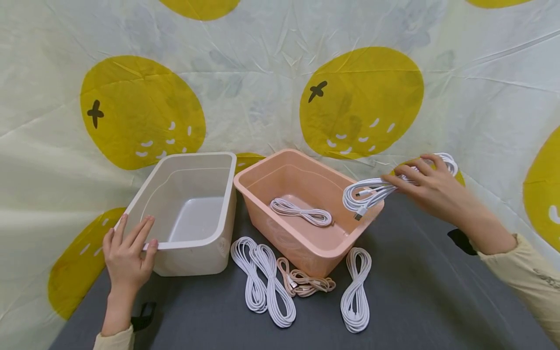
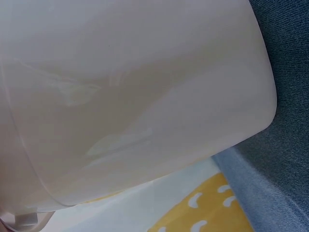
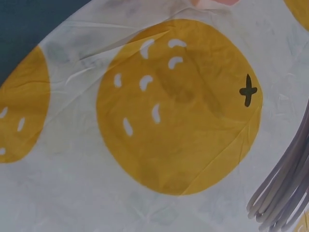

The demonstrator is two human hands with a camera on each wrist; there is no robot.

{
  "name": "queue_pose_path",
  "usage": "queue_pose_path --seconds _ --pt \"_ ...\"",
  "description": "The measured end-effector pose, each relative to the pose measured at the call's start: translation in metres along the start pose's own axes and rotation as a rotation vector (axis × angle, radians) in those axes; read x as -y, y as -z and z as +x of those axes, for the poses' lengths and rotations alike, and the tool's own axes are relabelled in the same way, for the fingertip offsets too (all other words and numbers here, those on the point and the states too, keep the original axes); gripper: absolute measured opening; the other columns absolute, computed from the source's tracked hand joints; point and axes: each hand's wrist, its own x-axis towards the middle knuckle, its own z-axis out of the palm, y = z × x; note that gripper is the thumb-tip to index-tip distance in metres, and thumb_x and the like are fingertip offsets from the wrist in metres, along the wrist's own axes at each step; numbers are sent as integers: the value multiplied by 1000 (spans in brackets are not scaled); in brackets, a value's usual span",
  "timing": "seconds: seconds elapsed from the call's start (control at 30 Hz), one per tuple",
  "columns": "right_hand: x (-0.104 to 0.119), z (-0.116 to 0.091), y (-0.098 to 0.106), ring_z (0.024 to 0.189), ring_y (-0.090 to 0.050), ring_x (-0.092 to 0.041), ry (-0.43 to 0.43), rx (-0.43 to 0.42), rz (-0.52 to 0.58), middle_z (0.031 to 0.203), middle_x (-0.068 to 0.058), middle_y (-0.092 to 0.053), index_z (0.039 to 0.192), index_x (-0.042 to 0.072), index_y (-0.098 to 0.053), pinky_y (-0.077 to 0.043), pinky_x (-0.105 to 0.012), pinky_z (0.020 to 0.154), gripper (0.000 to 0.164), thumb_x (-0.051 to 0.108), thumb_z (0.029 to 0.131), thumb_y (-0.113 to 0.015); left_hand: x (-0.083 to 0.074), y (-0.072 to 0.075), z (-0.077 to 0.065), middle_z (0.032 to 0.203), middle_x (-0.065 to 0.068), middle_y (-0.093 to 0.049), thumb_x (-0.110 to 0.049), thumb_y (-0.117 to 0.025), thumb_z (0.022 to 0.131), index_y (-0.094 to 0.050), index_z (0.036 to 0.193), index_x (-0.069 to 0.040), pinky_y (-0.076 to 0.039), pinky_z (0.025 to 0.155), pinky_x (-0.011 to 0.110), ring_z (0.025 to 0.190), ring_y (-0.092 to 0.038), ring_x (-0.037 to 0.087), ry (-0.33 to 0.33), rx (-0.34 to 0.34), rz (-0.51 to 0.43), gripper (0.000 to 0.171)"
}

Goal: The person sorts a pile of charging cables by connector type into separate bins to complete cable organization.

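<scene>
Above the right end of the salmon-pink bin [image 1: 302, 248], my right hand [image 1: 430, 182] grips a coiled white USB cable [image 1: 372, 189], its plugs hanging toward the bin's rim. Part of the held coil's loops [image 3: 285, 179] shows at the right edge of the right wrist view. My left hand [image 1: 127, 253] rests on the near left corner of the white bin [image 1: 192, 257], fingers fairly straight over the rim. That bin's smooth wall [image 2: 135, 87] fills most of the left wrist view. Inside the pink bin lies one tied white cable [image 1: 301, 212].
Two coiled white cables [image 1: 273, 287] lie side by side before the bins. Beige cables [image 1: 306, 284] lie against the pink bin's front, and another white cable [image 1: 356, 291] is to their right. A patterned sheet [image 1: 253, 97] hangs behind the dark table [image 1: 420, 291].
</scene>
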Motion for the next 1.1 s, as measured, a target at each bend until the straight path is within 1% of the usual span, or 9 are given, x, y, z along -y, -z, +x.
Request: queue_pose_path --seconds 0.07,0.1,0.13,0.17,0.23,0.3,0.57,0.8,1.1 --pt "1 5 -4 88 -49 -31 12 13 7 92 -11 -56 110 15 -55 -37 -51 79 36 24 96 -23 0 0 0 107 17 -64 -53 -35 87 -62 114 -11 -20 104 52 123 -42 37 -1 1 2 57" --pt "1 8 -6 89 -49 -31 17 25 10 93 -11 -56 111 15 -55 -37 -51 79 27 18 94 -34 0 0 0 107 17 -64 -54 -35 87 -62 114 -11 -20 104 52 123 -42 37 -2 -2 2 57" --pt "2 10 -7 89 -48 -31 21 43 11 94 -11 -55 112 14 -54 -38 -51 79 24 13 90 -45 0 0 0 107 17 -64 -54 -35 87 -62 114 -11 -20 104 52 123 -42 37 -3 -2 2 57" --pt "2 12 -9 90 -48 -31 23 62 15 95 -11 -55 114 14 -53 -38 -51 80 31 7 83 -55 0 0 0 106 17 -65 -54 -35 87 -62 114 -11 -20 104 52 123 -42 37 -4 -3 2 57" --pt "3 16 -13 90 -48 -31 25 86 20 95 -12 -54 114 14 -53 -38 -51 79 55 0 65 -72 0 0 0 107 17 -65 -54 -35 87 -62 114 -11 -20 104 52 123 -42 37 -6 -4 1 57" --pt "4 21 -18 90 -48 -31 26 98 18 95 -12 -55 113 14 -54 -38 -51 79 69 -2 50 -79 -1 0 0 107 17 -65 -54 -35 87 -62 114 -11 -20 104 52 123 -42 37 -7 -5 1 57" --pt "4 42 -40 87 -50 -30 59 75 8 93 -11 -58 113 12 -56 -40 -49 76 61 13 57 -79 0 0 0 106 17 -65 -54 -35 87 -63 113 -10 -20 103 52 122 -42 37 -8 -8 4 58" --pt "7 61 -57 85 -49 -28 70 30 0 92 -10 -58 111 12 -57 -39 -49 70 51 9 64 -75 0 1 0 106 18 -64 -54 -35 87 -62 113 -10 -20 103 52 123 -42 38 -2 1 2 58" --pt "14 83 -73 85 -47 -27 67 44 -10 93 -10 -56 111 12 -56 -37 -46 69 42 6 72 -69 0 0 1 105 18 -65 -53 -35 87 -62 113 -10 -20 103 53 122 -42 37 -7 -10 -2 57"
